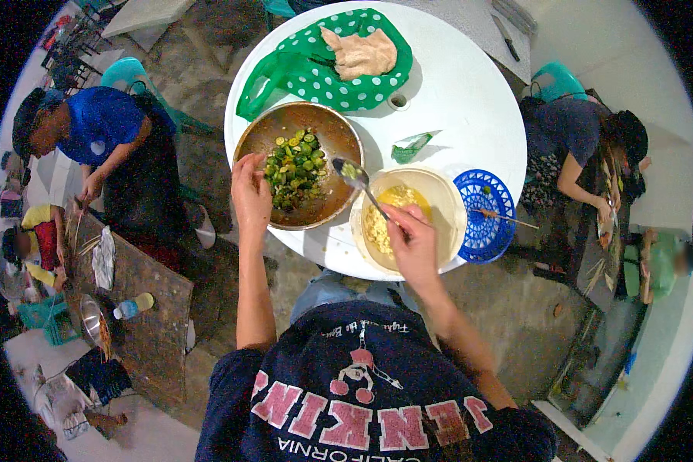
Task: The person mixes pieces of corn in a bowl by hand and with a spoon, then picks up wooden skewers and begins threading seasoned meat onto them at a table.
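Beside the left rim of a metal mixing bowl [338, 205] is my left hand [249, 187], its curled fingers reaching over the edge; whether it grips the rim is unclear. Halved green citrus fruits [295, 161], like calamansi, are heaped inside that bowl. My right hand [413, 242] holds a metal spoon [375, 202] by the handle. The spoon's head, carrying a pale green piece, is over the metal bowl's right edge. Under my right hand stands a cream plastic bowl [450, 231] of yellow liquid and pale seeds or pulp [378, 231].
The round white table [462, 86] also bears a green polka-dot plastic bag [300, 81], a brown bag [369, 53], a small roll [399, 103], a green sachet [413, 147] and a blue plastic basket [488, 231] with a stick [511, 219] across it. People work at tables on both sides.
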Action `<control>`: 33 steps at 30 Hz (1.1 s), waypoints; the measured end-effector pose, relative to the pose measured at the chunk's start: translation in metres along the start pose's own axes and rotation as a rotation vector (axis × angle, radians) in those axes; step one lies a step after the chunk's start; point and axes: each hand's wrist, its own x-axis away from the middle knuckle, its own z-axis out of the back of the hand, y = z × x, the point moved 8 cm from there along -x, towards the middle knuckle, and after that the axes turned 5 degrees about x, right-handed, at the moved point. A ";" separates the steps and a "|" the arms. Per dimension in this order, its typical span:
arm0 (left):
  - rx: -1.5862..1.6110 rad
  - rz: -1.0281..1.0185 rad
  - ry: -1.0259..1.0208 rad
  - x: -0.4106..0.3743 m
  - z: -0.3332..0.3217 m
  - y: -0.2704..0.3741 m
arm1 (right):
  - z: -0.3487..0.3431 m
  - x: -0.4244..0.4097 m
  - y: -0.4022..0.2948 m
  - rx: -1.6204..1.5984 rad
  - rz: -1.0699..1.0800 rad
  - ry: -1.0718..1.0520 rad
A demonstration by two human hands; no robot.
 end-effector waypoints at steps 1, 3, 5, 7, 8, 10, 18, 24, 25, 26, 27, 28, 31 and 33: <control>-0.006 0.007 0.001 -0.001 0.003 -0.002 | -0.007 -0.007 -0.010 0.063 0.113 0.082; -0.020 0.024 0.002 -0.003 0.007 -0.009 | -0.050 -0.021 0.005 0.261 0.170 0.029; -0.011 0.040 0.002 -0.002 0.010 -0.005 | -0.064 -0.029 0.008 0.336 0.178 0.015; -0.026 0.048 0.026 0.002 0.019 -0.008 | -0.062 -0.031 0.002 0.280 0.136 0.013; -0.041 0.040 0.041 0.004 0.021 -0.013 | -0.056 -0.032 0.001 0.208 0.104 -0.004; -0.124 0.024 0.028 0.006 0.018 -0.009 | -0.048 -0.035 0.010 0.111 0.042 -0.051; 0.087 -0.003 -0.152 0.026 -0.056 0.042 | -0.020 -0.014 0.054 -0.197 -0.162 -0.127; 0.047 -0.062 -0.143 0.026 -0.077 0.064 | 0.033 0.021 0.117 0.045 -0.363 -0.127; 0.023 -0.055 -0.147 0.026 -0.079 0.065 | 0.037 0.028 0.136 0.113 -0.388 -0.143; -0.001 -0.047 -0.150 0.026 -0.082 0.066 | 0.036 0.030 0.144 0.174 -0.257 -0.154; -0.028 -0.039 -0.152 0.027 -0.084 0.068 | 0.035 0.031 0.142 0.253 -0.198 -0.153; 0.037 -0.012 -0.154 0.029 -0.087 0.071 | 0.031 0.032 0.139 0.332 -0.137 -0.154; 0.018 0.014 -0.171 0.036 -0.097 0.075 | 0.016 0.029 0.140 0.541 -0.065 -0.194; 0.001 -0.018 -0.156 0.039 -0.099 0.086 | 0.010 0.028 0.145 0.579 -0.116 -0.248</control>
